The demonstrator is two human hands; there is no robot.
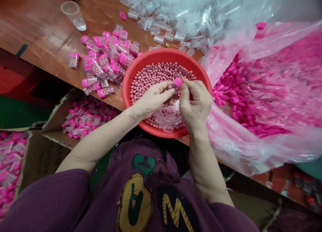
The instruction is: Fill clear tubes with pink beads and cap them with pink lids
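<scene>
Over a red basin (166, 133) of small pink beads (151, 76), my two hands meet around one small clear bottle. My left hand (159, 96) has its fingers wrapped round the bottle's body, which is mostly hidden. On the bottle's end sits a bright pink cap (178, 82), pinched between the thumb and forefinger of my right hand (195, 103). Several clear empty bottles (167, 119) lie on the beads just below my hands.
Capped bead-filled bottles (108, 62) are heaped left of the basin. Clear empty bottles (176, 20) pile up behind it. At the right lies a plastic bag (226, 141) of pink caps (233, 88). A plastic cup (74, 15) and cardboard boxes (45, 158) of filled bottles are on the left.
</scene>
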